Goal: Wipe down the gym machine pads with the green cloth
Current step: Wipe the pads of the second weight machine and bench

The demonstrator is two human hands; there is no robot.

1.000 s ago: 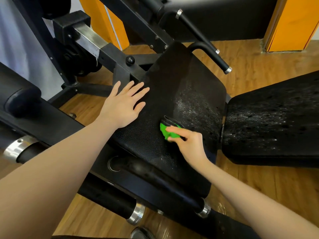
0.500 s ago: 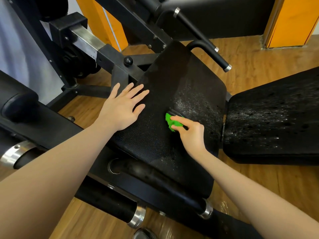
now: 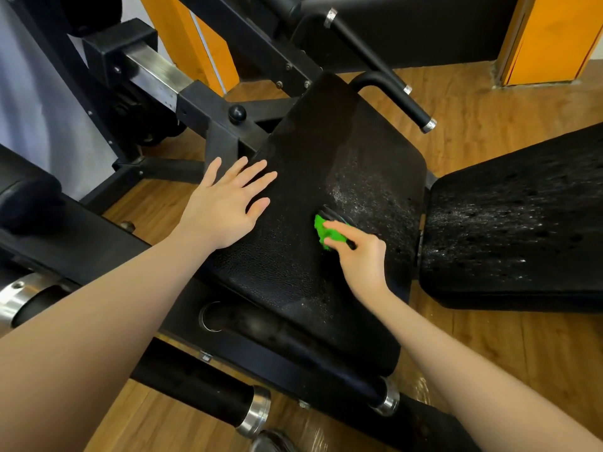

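Two pads, one cloth in hand

Two black pads are seen on the machine: the seat pad (image 3: 319, 197) in the middle and a second pad (image 3: 515, 223) just to its right, both speckled with droplets. A black handle (image 3: 401, 96) with a chrome tip juts out beyond the seat pad, above a wood floor (image 3: 489, 347). The cloth (image 3: 324, 233) is pinched in the right hand (image 3: 362, 256) and pressed on the seat pad. The left hand (image 3: 225, 207) is laid flat, fingers spread, on the pad's left edge, near the cloth but apart from it.

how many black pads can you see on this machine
2: the middle pad, where the left hand rests and the right hand holds the green cloth, and the right pad. More may be out of frame.
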